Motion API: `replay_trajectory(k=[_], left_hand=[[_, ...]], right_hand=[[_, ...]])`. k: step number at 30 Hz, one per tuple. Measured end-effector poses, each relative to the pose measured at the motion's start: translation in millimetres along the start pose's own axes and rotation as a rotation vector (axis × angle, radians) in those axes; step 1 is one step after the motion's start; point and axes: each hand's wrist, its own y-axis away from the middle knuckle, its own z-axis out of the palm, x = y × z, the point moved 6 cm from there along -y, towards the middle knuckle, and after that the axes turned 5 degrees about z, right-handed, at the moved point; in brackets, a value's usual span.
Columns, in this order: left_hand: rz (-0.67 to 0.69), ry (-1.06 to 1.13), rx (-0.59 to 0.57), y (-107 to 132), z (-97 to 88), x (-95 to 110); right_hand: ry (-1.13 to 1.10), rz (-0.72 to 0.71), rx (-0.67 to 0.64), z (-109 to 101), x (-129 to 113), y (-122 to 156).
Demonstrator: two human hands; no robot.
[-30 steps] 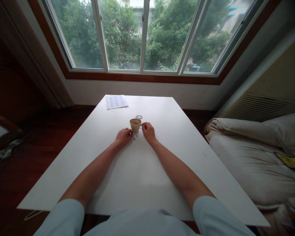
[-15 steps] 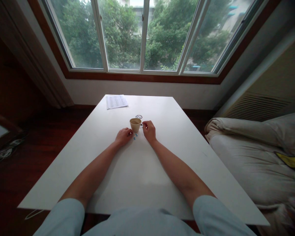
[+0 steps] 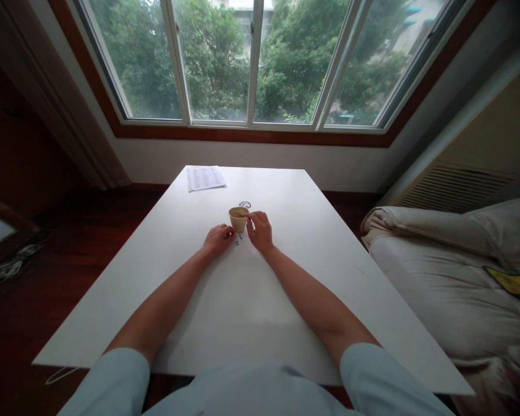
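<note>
A tan cup (image 3: 238, 222) stands upright near the middle of the white table (image 3: 242, 312). My left hand (image 3: 219, 239) rests at its lower left, fingers curled together; whatever they pinch is too small to name. At the cup's right side is my right hand (image 3: 260, 231), with its fingertips drawn together at the rim. I cannot make out what lies between them. Several tiny blue pieces (image 3: 238, 239) lie on the table in front of the cup. Just behind the cup is a thin dark ring-like loop (image 3: 245, 204).
Printed sheets of paper (image 3: 205, 178) lie at the table's far left corner. A padded pale sofa or bedding (image 3: 424, 271) is to the right of the table. Beyond the far edge are a wall and a wide window (image 3: 251, 69). Cables (image 3: 13, 263) lie on the floor at left.
My right hand has moved slightly left, bringing its fingertips to the cup's rim. A thin dark loop seen beside those fingers before no longer shows there. My left hand has stayed in place.
</note>
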Motion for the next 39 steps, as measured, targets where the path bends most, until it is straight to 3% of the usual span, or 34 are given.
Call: replay_trajectory(k=[7,16,26,32,39], left_hand=[[-0.007,-0.001,-0.010,0,-1.8,3],[0.012,-0.013,-0.015,0,-0.8,2],[-0.006,-0.011,-0.024,0,0.3,1],[-0.007,-0.009,-0.025,0,-0.4,1],[-0.035,-0.046,-0.049,1,-0.9,3]], right_hand=[[-0.013,-0.007,-0.130,2,-12,-2],[0.028,-0.100,-0.186,15,-12,3],[0.000,-0.126,-0.202,1,-31,0],[0.077,-0.177,-0.372,16,-32,7],[0.174,-0.130,-0.571,35,-19,15]])
